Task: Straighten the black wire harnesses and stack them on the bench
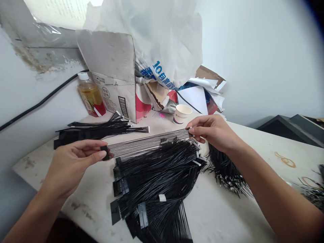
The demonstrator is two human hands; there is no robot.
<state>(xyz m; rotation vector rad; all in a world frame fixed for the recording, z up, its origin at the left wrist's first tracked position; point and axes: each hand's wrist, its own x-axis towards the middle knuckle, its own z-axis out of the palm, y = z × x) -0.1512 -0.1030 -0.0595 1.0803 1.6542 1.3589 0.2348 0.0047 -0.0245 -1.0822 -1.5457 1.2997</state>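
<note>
My left hand [73, 162] pinches the black connector end of a flat bundle of thin wires [146, 143]. My right hand [212, 130] pinches the other end of the same bundle, so it is stretched level between both hands above the table. Directly below lies a big heap of black wire harnesses [157, 182] with black connectors and small white tags. A second, flatter pile of black harnesses [93, 130] lies farther back on the left.
A white table [227, 209] carries everything. Behind stand a cardboard box [113, 77], a bottle of amber drink [89, 96], a paper cup [181, 114] and a plastic bag with paper scraps. More tangled wires [227, 172] lie under my right wrist. A black cable runs along the left wall.
</note>
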